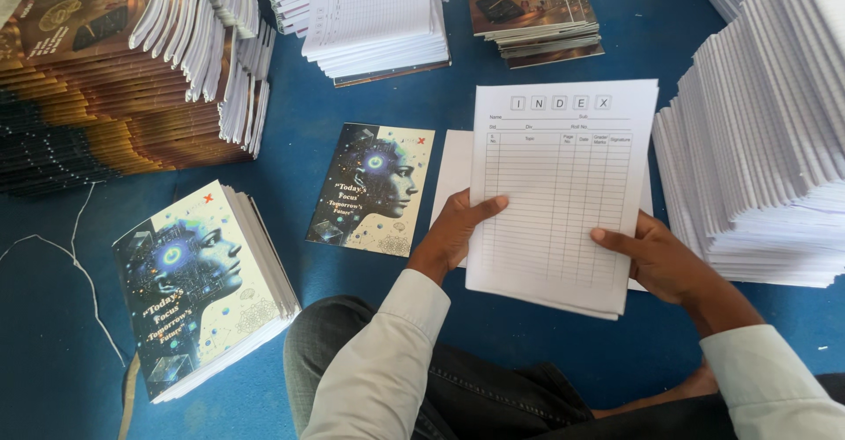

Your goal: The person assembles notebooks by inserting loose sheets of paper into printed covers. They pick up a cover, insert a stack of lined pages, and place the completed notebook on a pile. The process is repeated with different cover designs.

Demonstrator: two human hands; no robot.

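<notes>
Both hands, left hand (455,229) and right hand (651,260), have fingers closed on the paper stack (556,194), so squaring its edges evenly before laying it on the loose cover (373,187) looks smart.

You sit on a blue floor (546,334). One loose cover (372,188) with a blue face picture lies flat near the middle. By your left knee sits a small pile of finished books (202,286). Big stacks ring you — brown covers (97,97) far left, white page bundles (757,141) on the right. A thin white string (75,260) curls at the left.
</notes>
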